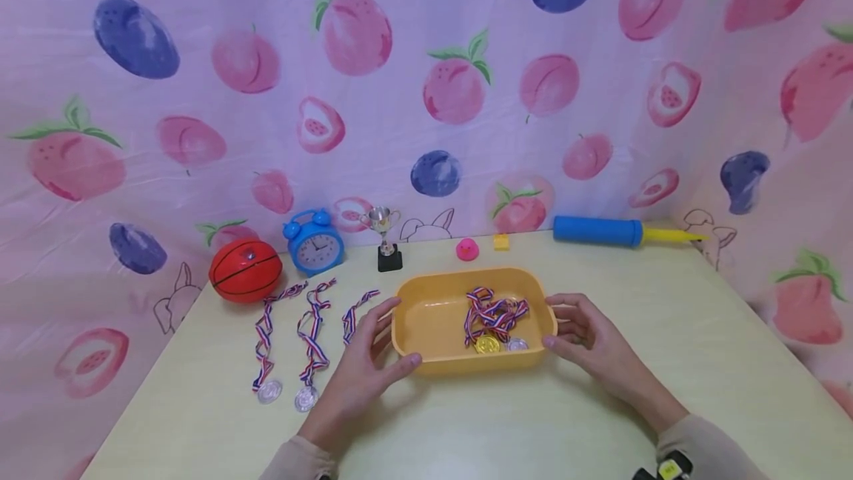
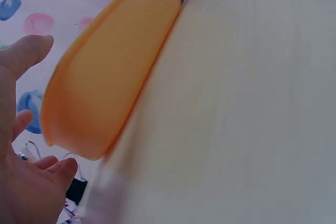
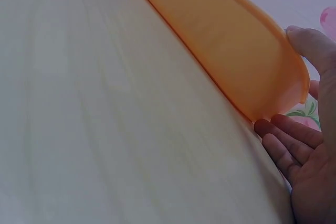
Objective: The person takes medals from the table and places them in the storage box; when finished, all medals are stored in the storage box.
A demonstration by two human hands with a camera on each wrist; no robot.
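A shallow yellow-orange plastic basin stands on the table between the two hands. Inside it, to the right, lie a gold medal, a silver medal and tangled red, white and blue ribbons. My left hand is at the basin's left end, thumb and fingers spread; the left wrist view shows a gap between thumb and basin. At the opposite end, my right hand has its thumb at the rim and its fingertips by the lower wall, loosely extended.
Left of the basin lie silver medals on striped ribbons, one ribbon partly behind my left hand. Along the back are a toy basketball, blue alarm clock, small trophy, pink duck, yellow block and blue pump.
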